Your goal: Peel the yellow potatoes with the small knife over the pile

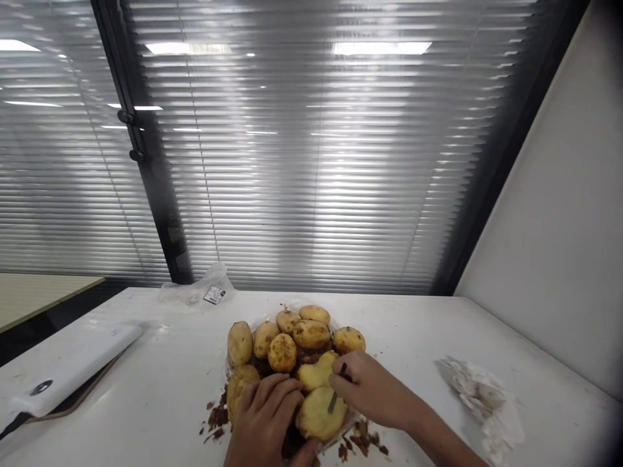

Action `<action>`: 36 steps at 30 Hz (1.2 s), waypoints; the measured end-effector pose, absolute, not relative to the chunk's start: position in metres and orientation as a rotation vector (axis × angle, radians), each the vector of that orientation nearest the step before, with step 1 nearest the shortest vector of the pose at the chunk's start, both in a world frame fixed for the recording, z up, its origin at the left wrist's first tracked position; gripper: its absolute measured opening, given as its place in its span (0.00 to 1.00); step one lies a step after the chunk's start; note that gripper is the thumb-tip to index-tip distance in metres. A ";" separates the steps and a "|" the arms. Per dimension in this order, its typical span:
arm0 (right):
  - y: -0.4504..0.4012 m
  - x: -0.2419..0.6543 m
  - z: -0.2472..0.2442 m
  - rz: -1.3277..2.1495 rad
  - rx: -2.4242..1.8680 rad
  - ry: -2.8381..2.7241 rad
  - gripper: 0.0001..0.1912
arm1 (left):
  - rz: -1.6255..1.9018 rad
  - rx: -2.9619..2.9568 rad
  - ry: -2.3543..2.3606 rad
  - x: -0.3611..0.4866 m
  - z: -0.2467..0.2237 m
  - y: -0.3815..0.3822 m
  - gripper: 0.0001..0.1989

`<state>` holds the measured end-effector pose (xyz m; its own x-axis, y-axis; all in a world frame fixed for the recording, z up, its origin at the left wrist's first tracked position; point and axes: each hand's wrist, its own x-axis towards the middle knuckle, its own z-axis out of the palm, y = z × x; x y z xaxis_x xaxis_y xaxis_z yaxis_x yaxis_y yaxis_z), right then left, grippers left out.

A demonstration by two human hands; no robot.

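My right hand is closed around the dark handle of a small knife. Its narrow blade lies over the pale face of a partly peeled potato, which has brown skin left at its edge. My left hand holds that potato from the left, thumb at its near side and fingers at its far left. Just behind it lies another pale yellow potato, partly covered by my right hand. An unpeeled potato sits beyond my left fingers. My left palm is hidden.
Several more potatoes stand in an arc behind, around dark peelings on clear plastic. Brown scraps are scattered on the white table. Crumpled tissue lies right, a white device left, and a labelled plastic bag by the blinds.
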<state>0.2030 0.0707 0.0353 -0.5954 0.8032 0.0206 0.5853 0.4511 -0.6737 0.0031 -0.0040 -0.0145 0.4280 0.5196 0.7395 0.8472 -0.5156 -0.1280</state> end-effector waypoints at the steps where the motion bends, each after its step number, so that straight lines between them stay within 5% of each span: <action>1: 0.071 0.203 0.036 0.936 -1.158 -2.353 0.19 | -0.906 -2.196 -1.156 0.003 -0.015 -0.004 0.17; 36: 0.071 0.204 0.041 1.068 -1.039 -2.349 0.21 | -0.892 -2.175 -1.129 0.004 -0.013 -0.005 0.19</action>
